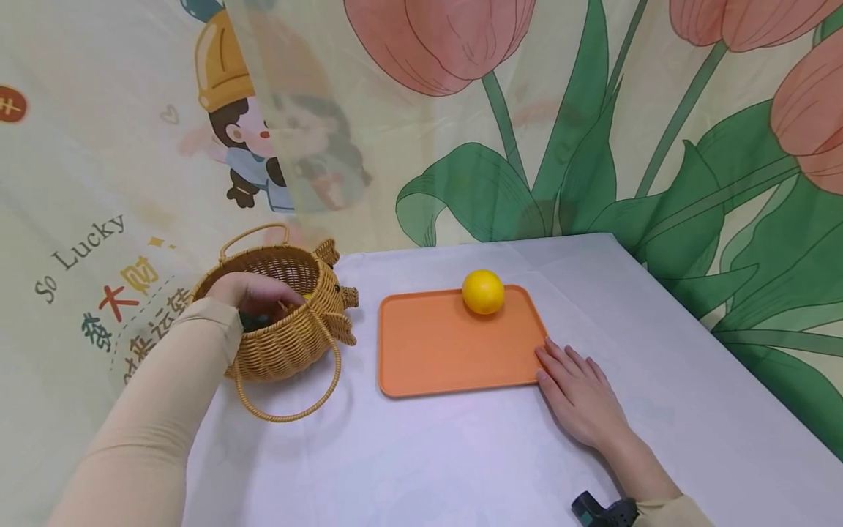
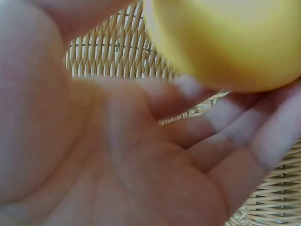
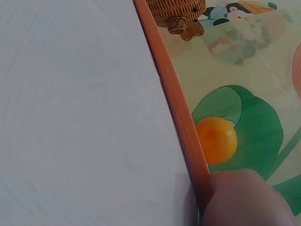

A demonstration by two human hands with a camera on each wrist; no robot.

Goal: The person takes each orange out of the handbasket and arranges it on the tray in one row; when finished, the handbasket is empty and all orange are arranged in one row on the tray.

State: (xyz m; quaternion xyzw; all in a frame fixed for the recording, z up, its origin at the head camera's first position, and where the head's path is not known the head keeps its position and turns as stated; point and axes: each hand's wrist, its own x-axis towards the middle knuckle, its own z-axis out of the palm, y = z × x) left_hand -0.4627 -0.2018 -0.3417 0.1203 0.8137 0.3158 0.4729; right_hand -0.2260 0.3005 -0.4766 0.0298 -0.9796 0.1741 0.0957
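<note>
My left hand [image 1: 266, 296] reaches down into a woven wicker basket [image 1: 283, 359] with an animal snout and ears. In the left wrist view, the fingers of that hand curl against a smooth yellow fruit [image 2: 230, 42]; its exact kind is unclear. Only a sliver of it shows in the head view. My right hand [image 1: 582, 395] lies with fingers extended at the right edge of an orange tray [image 1: 454, 344], touching the rim near its front corner. A round orange [image 1: 484, 292] sits on the tray by its back edge.
The basket stands left of the tray, one looped handle [image 1: 290, 419] hanging down toward the table, the other [image 1: 253, 230] upright at the back. Something dark [image 1: 255, 322] lies inside the basket. A white cloth covers the table [image 1: 421, 461]; a printed curtain [image 1: 461, 168] hangs behind.
</note>
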